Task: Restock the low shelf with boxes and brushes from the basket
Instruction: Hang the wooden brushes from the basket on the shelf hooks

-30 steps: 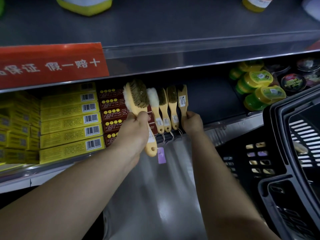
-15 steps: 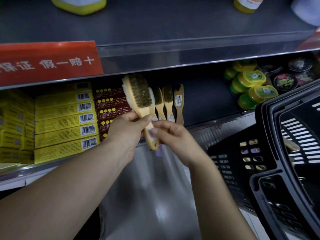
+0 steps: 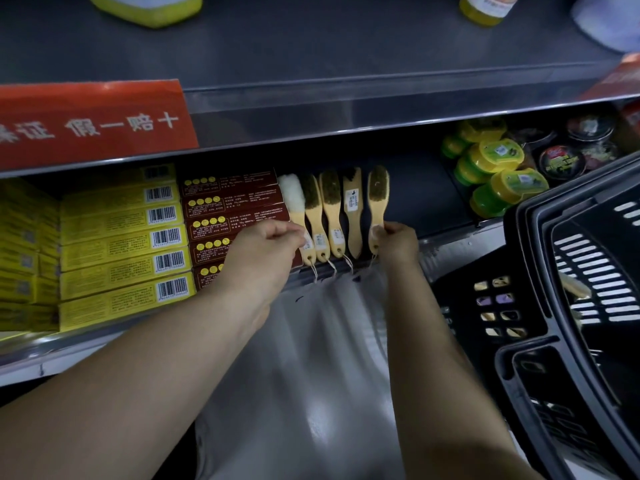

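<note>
Two bare forearms, full and smooth, show below the row of wooden brushes (image 3: 332,216), uncovered along all of their visible length. The left hand (image 3: 263,251), at the left end of that row, and the right hand (image 3: 398,242), at its right end, are bare as well, with short, rounded fingers. Below the row, between the forearms, lies a pale grey, glossy, creased surface (image 3: 311,375); whether it is a garment over the legs or the floor cannot be told.

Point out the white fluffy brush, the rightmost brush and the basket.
white fluffy brush (image 3: 291,194): head view, fluffy head.
rightmost brush (image 3: 378,188): head view, bristles.
basket (image 3: 523,244): head view, left rim.
</note>
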Demonstrator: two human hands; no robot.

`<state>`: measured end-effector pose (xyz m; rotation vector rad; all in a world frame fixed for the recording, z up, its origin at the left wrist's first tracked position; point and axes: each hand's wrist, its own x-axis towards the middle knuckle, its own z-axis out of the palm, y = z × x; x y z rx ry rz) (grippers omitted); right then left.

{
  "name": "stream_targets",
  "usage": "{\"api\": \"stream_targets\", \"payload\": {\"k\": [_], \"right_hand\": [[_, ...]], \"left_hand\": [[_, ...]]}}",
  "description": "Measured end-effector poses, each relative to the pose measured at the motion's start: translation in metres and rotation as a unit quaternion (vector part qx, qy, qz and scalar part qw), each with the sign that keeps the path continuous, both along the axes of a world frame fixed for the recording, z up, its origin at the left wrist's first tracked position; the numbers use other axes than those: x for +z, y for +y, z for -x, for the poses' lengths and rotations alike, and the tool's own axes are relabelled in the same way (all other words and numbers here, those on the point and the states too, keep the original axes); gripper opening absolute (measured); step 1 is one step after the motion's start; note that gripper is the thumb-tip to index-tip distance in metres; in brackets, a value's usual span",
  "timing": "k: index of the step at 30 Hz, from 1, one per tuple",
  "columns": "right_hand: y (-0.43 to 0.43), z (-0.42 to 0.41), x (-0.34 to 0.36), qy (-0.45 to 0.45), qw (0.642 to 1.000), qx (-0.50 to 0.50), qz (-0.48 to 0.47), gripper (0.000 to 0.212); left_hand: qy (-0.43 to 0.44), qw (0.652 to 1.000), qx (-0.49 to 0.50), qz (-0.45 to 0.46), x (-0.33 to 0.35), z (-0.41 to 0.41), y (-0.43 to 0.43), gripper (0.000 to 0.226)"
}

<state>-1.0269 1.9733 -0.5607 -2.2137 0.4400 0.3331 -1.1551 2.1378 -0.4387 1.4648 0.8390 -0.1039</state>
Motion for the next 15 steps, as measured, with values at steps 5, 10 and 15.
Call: {"api": "stream_targets", "payload": {"k": [5,10,15], "right_hand": [[0.005,-0.009,-0.013,0.002,0.994,0.035,0.105,0.023],[0.004,-0.004,-0.017,-0.001,0.978,0.062,0.197,0.029],[0.013,0.026,0.02,-0.089,0.995,-0.017,0.035,0.029]], "left_hand": [[0.005,1.0,0.0,0.006,0.0,0.001,0.0,0.021],[-0.004,1.0,0.001,-0.004,0.006,0.002,-0.007,0.019],[-0.04,0.999,-0.026,-0.021,0.018,0.0,-0.027,0.019]]}}
